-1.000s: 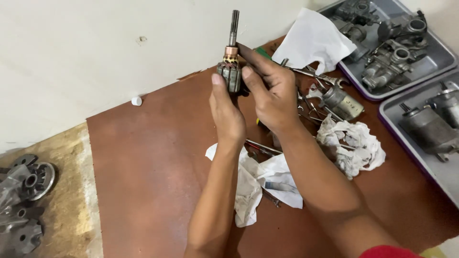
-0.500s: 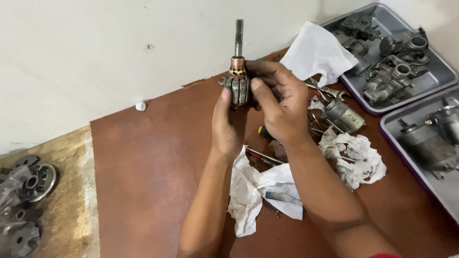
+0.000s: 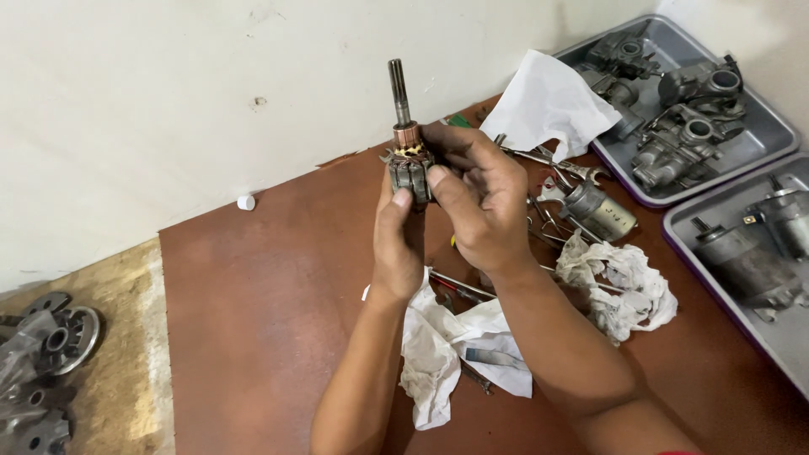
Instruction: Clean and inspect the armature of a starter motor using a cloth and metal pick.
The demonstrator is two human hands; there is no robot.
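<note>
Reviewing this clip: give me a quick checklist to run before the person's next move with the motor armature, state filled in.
1. Left hand grips motor armature: ok.
2. Right hand also on it: ok.
3. Shaft upright, clear of the wall: ok.
4. Bare brown mat below for setting down: ok.
5. White rag within reach: ok.
6. Winding condition: cannot tell.
</note>
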